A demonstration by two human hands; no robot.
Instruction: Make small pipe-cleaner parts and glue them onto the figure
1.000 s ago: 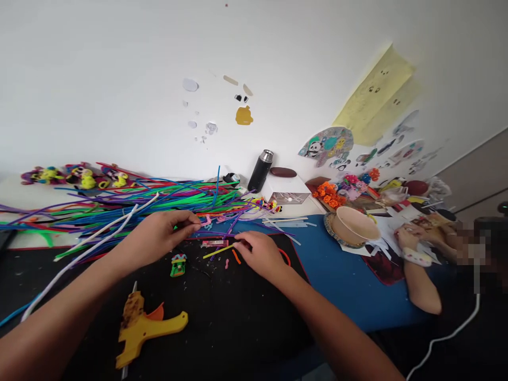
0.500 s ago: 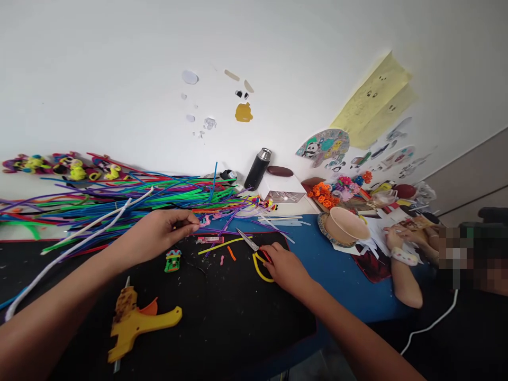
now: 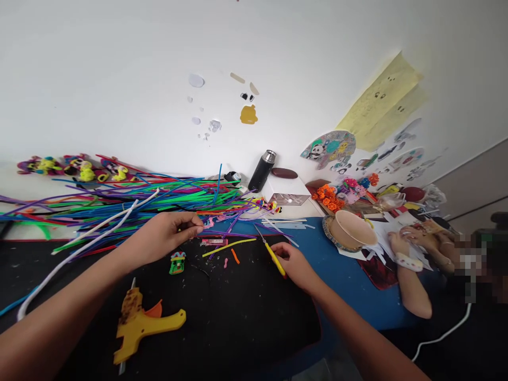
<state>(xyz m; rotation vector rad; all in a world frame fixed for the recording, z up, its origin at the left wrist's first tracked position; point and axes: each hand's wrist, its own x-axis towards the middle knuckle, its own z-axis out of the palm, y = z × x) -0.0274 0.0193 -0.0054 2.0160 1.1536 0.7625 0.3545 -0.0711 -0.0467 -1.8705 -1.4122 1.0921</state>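
Note:
My left hand (image 3: 174,233) pinches a small, curled pink pipe-cleaner piece (image 3: 209,224) between thumb and fingertips, above the mat's far edge. In my right hand (image 3: 296,265) is a pair of scissors (image 3: 275,259) with yellow handles, turned edge-on, its blades pointing away toward the wall. Between the hands on the black mat lie a yellow-green pipe cleaner (image 3: 229,247), a short orange piece (image 3: 235,256) and a tiny pink piece (image 3: 226,263). A small pink packet (image 3: 214,242) rests near the left fingertips. Below that hand sits a little green pipe-cleaner house (image 3: 177,264).
A yellow glue gun (image 3: 137,325) lies at the front left. Many coloured pipe cleaners (image 3: 178,198) are heaped along the wall. Behind stand a black thermos (image 3: 262,172) and a white box (image 3: 286,189). A pink bowl (image 3: 355,228) and another person's arm (image 3: 410,280) are at right.
The scissors have been turned in my right hand, from handle loops lying flat to edge-on. My left hand still pinches the pink piece. The view has shifted slightly.

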